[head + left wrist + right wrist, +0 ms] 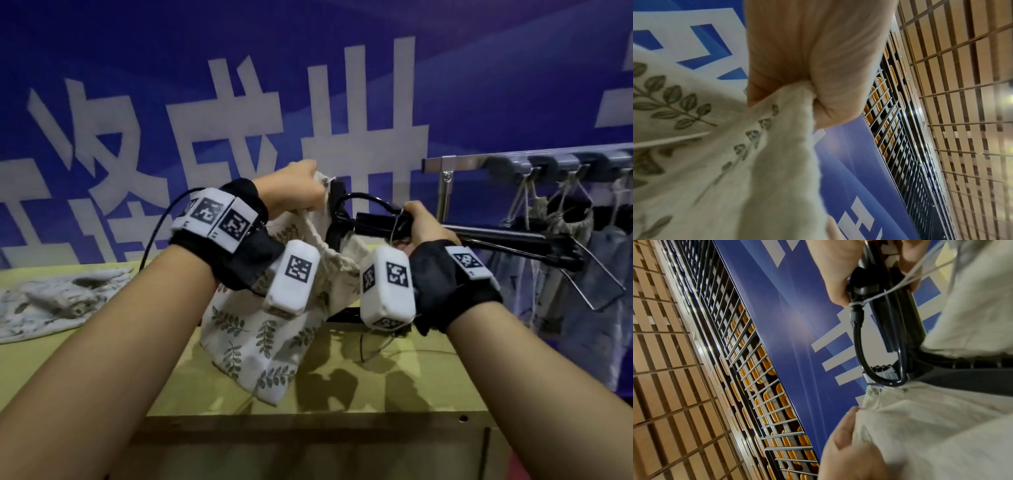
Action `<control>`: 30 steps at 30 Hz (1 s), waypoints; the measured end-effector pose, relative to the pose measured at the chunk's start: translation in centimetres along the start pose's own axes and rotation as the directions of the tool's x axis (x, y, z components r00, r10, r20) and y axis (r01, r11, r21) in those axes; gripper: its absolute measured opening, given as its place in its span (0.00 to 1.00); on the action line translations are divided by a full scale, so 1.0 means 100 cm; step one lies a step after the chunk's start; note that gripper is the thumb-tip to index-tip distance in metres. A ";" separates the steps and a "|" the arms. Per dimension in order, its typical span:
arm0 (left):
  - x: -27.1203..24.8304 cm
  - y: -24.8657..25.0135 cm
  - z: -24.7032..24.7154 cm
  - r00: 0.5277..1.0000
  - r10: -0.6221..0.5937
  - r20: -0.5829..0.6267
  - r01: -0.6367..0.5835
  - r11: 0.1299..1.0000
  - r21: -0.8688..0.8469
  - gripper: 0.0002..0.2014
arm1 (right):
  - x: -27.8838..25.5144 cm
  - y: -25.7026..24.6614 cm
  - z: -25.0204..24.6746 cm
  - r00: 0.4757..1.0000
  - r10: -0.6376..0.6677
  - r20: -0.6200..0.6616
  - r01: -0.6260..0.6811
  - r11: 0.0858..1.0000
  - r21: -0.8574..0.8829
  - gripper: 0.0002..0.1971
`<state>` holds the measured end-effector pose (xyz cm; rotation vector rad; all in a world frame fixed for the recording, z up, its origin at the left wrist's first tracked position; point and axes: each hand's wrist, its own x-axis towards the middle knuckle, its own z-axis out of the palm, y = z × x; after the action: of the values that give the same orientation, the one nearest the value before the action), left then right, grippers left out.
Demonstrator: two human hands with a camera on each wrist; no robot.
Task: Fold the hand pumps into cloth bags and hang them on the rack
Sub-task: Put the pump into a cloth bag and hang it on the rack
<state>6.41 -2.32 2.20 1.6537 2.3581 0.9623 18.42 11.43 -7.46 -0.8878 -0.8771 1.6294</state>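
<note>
My left hand pinches the top rim of a cream cloth bag printed with green leaves, holding it up over the table. The left wrist view shows the bag's rim bunched between my thumb and fingers. My right hand grips the black hand pump around its barrel, level with the bag's mouth. The pump's handle end and looped black hose enter the bag; its wire foot end sticks out to the right. My right hand's fingers wrap the pump.
A metal rack with hooks stands at the right; several filled drawstring bags hang from it. A crumpled cloth bag lies on the yellow-green table at the left. A blue banner with white characters fills the background.
</note>
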 end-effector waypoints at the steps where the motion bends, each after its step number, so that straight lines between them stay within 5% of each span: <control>1: 0.001 0.003 0.001 1.000 -0.007 0.006 0.007 0.999 0.036 0.15 | -0.006 0.001 0.000 0.999 0.011 -0.035 -0.009 1.000 0.029 0.39; 5: 0.008 0.009 0.008 0.993 -0.110 0.033 0.099 0.965 0.241 0.06 | -0.037 -0.006 0.007 0.995 0.015 -0.095 -0.007 0.997 0.076 0.24; 13: 0.018 0.000 0.019 0.985 -0.139 0.103 0.066 0.852 0.519 0.17 | -0.035 -0.017 -0.005 0.998 0.049 -0.046 -0.044 0.994 0.098 0.26; 15: 0.016 -0.002 0.020 0.974 -0.175 0.142 0.089 0.878 0.471 0.17 | -0.034 -0.022 -0.007 0.995 0.084 0.057 -0.090 0.990 0.104 0.28; 17: 0.019 -0.007 0.020 0.968 -0.148 0.204 0.098 0.967 0.235 0.13 | -0.032 -0.023 -0.008 0.989 0.103 0.109 -0.113 0.990 0.085 0.26; 21: 0.015 -0.001 0.011 0.985 -0.096 0.142 0.122 0.975 -0.185 0.16 | -0.030 -0.012 -0.008 0.994 0.106 0.015 -0.106 0.994 -0.020 0.29; 24: 0.003 0.018 0.008 0.997 -0.009 0.073 0.022 0.982 -0.188 0.21 | -0.028 -0.002 -0.007 0.990 0.049 -0.135 -0.049 0.999 0.006 0.40; 26: -0.007 0.031 0.017 0.984 0.051 0.170 -0.034 0.995 -0.097 0.18 | -0.027 0.001 -0.003 0.972 0.021 -0.232 -0.011 0.999 0.043 0.48; 30: -0.016 0.046 0.043 0.933 0.120 0.341 -0.085 0.990 -0.115 0.19 | -0.037 -0.004 -0.002 0.964 -0.026 -0.263 0.040 0.998 0.048 0.45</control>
<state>12.64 -0.86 0.89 1.7559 1.9816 0.7153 19.46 7.89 -6.71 -1.0189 -0.6576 1.4586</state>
